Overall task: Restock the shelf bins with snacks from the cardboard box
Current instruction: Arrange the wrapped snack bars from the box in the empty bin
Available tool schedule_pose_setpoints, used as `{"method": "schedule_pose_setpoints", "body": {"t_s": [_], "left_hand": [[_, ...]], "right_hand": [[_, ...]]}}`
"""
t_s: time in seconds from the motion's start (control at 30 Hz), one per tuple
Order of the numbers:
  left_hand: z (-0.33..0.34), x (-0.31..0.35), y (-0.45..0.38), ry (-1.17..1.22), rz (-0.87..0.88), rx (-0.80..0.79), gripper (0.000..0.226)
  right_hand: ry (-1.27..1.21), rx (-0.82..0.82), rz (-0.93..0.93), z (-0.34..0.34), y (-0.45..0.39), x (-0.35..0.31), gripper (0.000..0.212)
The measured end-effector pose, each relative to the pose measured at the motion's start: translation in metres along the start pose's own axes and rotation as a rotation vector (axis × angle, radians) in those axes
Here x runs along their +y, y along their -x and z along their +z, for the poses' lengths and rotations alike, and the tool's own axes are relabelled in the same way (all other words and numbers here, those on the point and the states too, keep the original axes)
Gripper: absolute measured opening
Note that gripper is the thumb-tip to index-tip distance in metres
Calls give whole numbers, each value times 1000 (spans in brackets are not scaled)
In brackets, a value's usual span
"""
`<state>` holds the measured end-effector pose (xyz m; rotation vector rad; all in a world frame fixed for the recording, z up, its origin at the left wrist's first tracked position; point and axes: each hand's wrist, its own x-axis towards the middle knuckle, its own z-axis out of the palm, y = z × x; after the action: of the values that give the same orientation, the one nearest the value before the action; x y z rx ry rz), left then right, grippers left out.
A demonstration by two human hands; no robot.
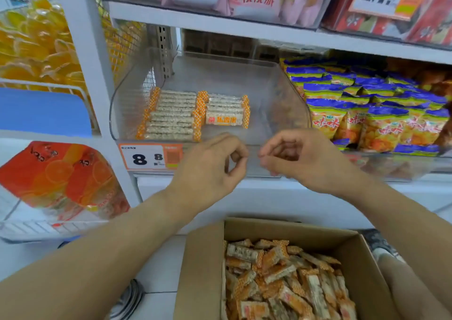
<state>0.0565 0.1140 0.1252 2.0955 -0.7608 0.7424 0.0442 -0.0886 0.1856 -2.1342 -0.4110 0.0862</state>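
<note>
Left hand (210, 165) fingers (241, 158) loosely curled, holding nothing, right hand (300, 159) fingers (266, 156) likewise curled & empty, both just in front of clear shelf bin (281, 94) w/ two rows of snack bars (176, 114), cardboard box (203, 270) below, full of loose bars (281, 278).

bin (281, 94) right half free, bars (176, 114) left

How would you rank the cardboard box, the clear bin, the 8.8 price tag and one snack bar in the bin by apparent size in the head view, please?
1-2. cardboard box and clear bin: similar; the box is nearer and cropped, so unranked.
3. 8.8 price tag.
4. snack bar.
</note>
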Motion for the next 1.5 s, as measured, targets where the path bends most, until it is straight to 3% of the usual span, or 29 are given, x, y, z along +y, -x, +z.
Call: {"method": "schedule_pose_setpoints", "body": {"t_s": [0.07,0.2,0.27,0.4,0.47,0.6,0.73,0.9,1.0,1.1,1.2,1.3,1.37,1.5], "left_hand": [[19,1,11,16,-48,-147,3],[61,-12,43,-31,-181,-644,5],[85,-17,65,-57,-261,-820,5],[135,-13,110,-99,-400,-1015,3],[162,-9,134,-57,-522,-1085,8],[207,-3,185,61,-733,-1168,54],[231,-3,224,122,-906,-1176,72],[245,10,256,-135,-695,-1184,65],[242,17,256,-232,-544,-1215,67],[236,20,259,-247,-454,-1282,53],[233,26,261,-347,-310,-1410,42],[235,30,264,-387,-299,-1406,44],[235,30,264,-392,-319,-1382,41],[232,31,258,-328,-400,-1365,19]], "right_hand": [[29,-94,67,2,40,21,6],[210,-228,244,12,92,89,2],[282,-306,371,18,110,134,6],[290,-506,590,31,132,207,19],[246,-494,634,36,140,226,22],[36,-306,814,44,168,260,29],[-32,-339,980,53,198,289,35],[135,-277,964,59,229,320,26],[336,-253,1038,58,244,335,47],[248,-210,1167,62,242,338,58],[194,-316,1237,75,243,335,81],[324,-498,1260,87,258,339,109],[387,-581,1243,90,262,339,106],[331,-544,1227,89,258,334,86]]}}
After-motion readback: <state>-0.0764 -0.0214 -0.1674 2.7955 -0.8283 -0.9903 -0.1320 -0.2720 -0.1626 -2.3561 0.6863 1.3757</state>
